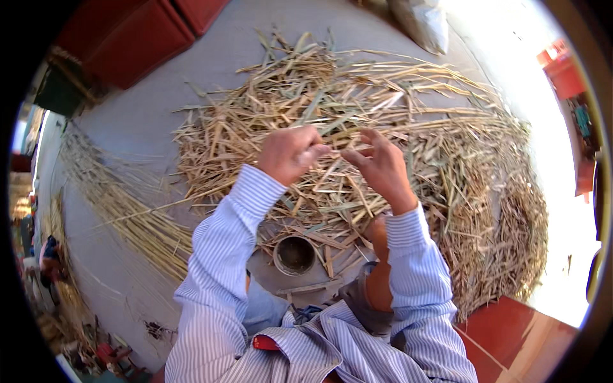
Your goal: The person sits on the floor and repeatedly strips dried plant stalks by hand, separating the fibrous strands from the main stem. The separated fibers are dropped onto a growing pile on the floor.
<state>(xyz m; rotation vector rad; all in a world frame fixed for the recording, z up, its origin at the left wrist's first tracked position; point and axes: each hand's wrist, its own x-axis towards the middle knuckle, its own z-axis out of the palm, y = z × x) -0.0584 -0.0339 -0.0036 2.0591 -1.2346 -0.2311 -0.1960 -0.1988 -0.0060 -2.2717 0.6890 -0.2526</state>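
In the middle, over a heap of dry leaf strips and husks (357, 96), my two hands are close together. My left hand (290, 153) is closed, its thumb and fingers pinching a long, thin dry stalk (191, 198) that trails down to the left. Just across from its thumb, my right hand (383, 167) has its fingers curled and thumb and fingertips drawn together. What lies between those right fingertips is too small to make out. Below the hands a round tin (278, 266) with a dark inside stands on the floor near my legs.
A fanned bundle of thin pale stalks (137, 217) lies on the grey floor (153, 121) at the left. More husks (491, 236) are piled on the right, by red tiles (495, 325). Red seats (140, 48) and a pale sack (421, 25) are at the far side.
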